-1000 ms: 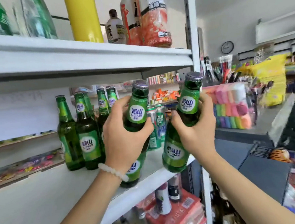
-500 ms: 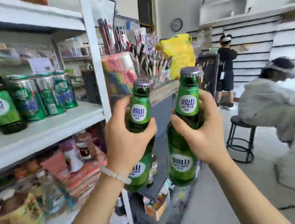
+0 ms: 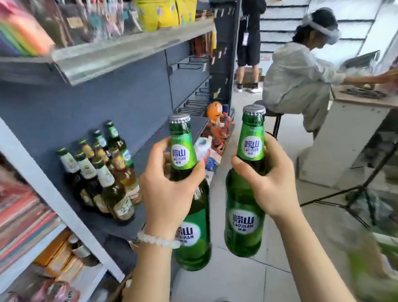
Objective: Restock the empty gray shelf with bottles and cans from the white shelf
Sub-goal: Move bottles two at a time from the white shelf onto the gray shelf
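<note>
The gray shelf point(image 3: 159, 139) carries a cluster of brown and green bottles point(image 3: 99, 173) at its left end, toys point(image 3: 217, 130) farther along.

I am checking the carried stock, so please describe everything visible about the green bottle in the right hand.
The green bottle in the right hand looks like green glass, with a silver crimped cap, a green neck label and a round white body label, both printed in blue. It is capped, nearly upright, leaning slightly, held in the air above the floor. The right hand wraps its shoulder; nothing else touches it.
</note>
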